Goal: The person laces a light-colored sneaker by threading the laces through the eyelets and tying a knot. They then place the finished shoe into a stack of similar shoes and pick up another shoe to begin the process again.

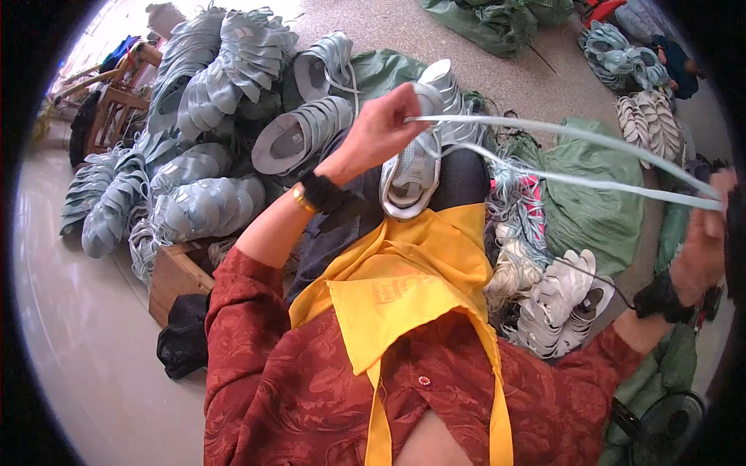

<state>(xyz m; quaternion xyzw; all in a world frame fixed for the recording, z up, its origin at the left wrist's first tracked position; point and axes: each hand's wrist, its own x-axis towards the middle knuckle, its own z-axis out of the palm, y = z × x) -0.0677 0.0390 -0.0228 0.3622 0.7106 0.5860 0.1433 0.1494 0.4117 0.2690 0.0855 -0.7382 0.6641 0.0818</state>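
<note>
Working with the hands spread wide apart: the left hand (388,124) has thumb and fingers clamped on a flat, pale blue-white lace (528,123), just over a pale grey shoe upper with a white rim (412,172). That upper rests on the lap over dark blue trousers (330,241), its foot opening turned toward the person. The right hand (703,245), out at the far right, also grips the lace; finger detail there is too dark and blurred to tell. Two strands span the gap, nearly straight, so the wide reach probably serves to hold them taut and untangled. The lap likely acts as bench, the bright yellow cloth apron (435,241) shielding the clothes. To the left, pale blue-grey uppers in fanned, nested stacks (237,74) crowd near the forearm, presumably placed for easy reach; a brown wooden box (175,283) sits below. Under the lace span lie a tangled bundle of pale laces (509,190) and a slack green woven sack (598,210), either of which might snag a loose strand. White strappy uppers (556,299) stand grouped nearer the right forearm.
</note>
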